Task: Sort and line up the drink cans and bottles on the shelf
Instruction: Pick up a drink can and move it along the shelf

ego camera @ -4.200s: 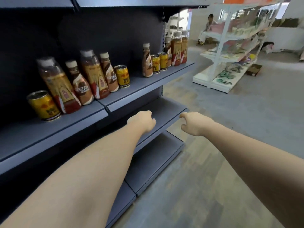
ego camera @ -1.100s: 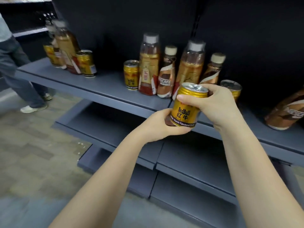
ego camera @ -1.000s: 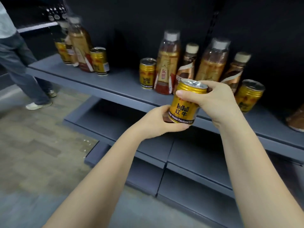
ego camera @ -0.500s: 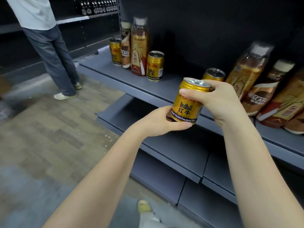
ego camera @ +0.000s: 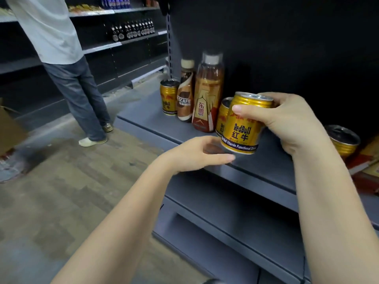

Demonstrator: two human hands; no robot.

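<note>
My right hand (ego camera: 287, 121) grips a gold Red Bull can (ego camera: 243, 128) by its top and side, just above the grey shelf (ego camera: 151, 121). Loosely cupped with its fingers apart, my left hand (ego camera: 194, 153) sits below and left of the can's base; whether it touches is unclear. Right behind the held can stands another gold can (ego camera: 223, 117), half hidden. Left of that are a tall amber bottle (ego camera: 208, 93), a Nescafe bottle (ego camera: 185, 95) and a gold can (ego camera: 168, 97). One more gold can (ego camera: 342, 140) stands at the right.
A person (ego camera: 67, 64) in a white shirt and jeans stands on the floor at the left, before a second rack holding dark bottles (ego camera: 133, 30). A cardboard box (ego camera: 9, 128) is at the left edge. Red and gold bottles (ego camera: 365, 171) lie at the right edge. Lower shelves (ego camera: 235, 226) jut out below.
The view has swung left along the shelf and the can has travelled with my right hand to the left-hand group. My left hand has loosened from under the can's base.
</note>
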